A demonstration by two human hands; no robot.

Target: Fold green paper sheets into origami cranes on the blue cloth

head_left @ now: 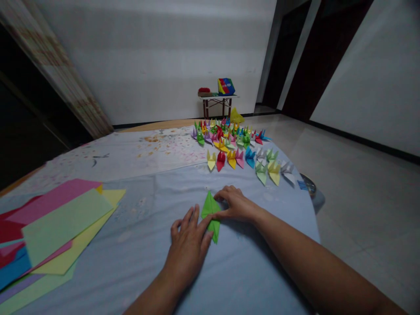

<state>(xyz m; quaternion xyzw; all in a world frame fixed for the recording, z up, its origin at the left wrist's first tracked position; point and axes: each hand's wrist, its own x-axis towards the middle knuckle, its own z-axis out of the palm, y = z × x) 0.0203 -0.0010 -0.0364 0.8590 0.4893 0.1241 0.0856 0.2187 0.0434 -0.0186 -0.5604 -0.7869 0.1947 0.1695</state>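
Observation:
A bright green folded paper (209,204), diamond-shaped with pointed ends, lies on the cloth-covered table in front of me. My left hand (190,240) reaches in from the lower left, with its index finger and thumb holding the paper's lower half down; its other fingers are spread on the cloth. From the right, my right hand (236,204) grips the paper's right edge, thumb near the middle and curled fingers by the upper part. Part of the paper's middle is hidden under my fingers.
Loose coloured paper sheets (67,214) are piled at the left. Beyond my hands stand several folded paper cranes (220,161), with a denser cluster (218,133) behind them. The table's rounded edge runs along the right. A small stand (218,97) holds a colourful box (226,86) by the wall.

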